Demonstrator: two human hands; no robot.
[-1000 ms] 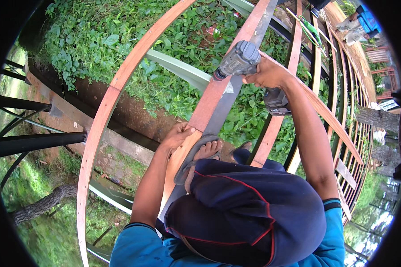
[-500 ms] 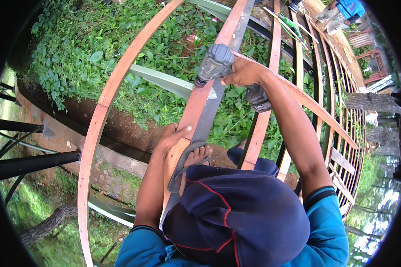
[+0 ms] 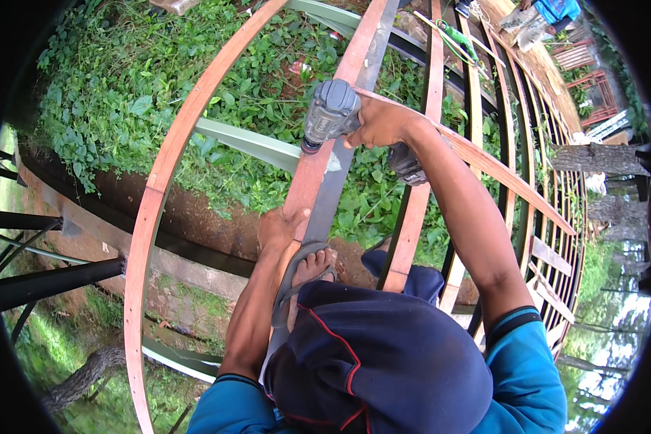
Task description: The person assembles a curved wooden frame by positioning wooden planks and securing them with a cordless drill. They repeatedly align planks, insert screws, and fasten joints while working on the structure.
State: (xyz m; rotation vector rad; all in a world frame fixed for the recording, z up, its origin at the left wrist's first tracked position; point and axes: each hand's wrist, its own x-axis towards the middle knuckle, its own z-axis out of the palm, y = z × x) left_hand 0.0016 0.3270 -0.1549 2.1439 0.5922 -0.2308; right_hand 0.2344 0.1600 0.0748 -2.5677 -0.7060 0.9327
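- Our right hand (image 3: 383,121) is wrapped around the grip of a grey cordless power drill (image 3: 330,112), which sits toward 12 o'clock of the view, just above centre.
- The drill's body has its long axis running from about 1 o'clock down to 7 o'clock, nose lowest; the nose meets the long reddish-brown wooden plank (image 3: 307,181) we work on.
- The drill's dark battery base (image 3: 406,165) shows below our wrist, at 4 o'clock from the drill head.
- That plank runs from 12 o'clock down toward 6 o'clock, with a grey metal strip (image 3: 340,181) lying along its right edge.
- Our left hand (image 3: 278,226) presses flat on the plank's lower part, at 7 o'clock from the drill, fingers spread and holding nothing.
- Our foot in a grey sandal (image 3: 304,271) rests on the same plank, just below the left hand.
- A second curved reddish wooden rail (image 3: 152,217) arcs at 9 o'clock, well apart from the drill.
- Green leafy ground cover (image 3: 123,94) lies beneath the frame at 10 o'clock.
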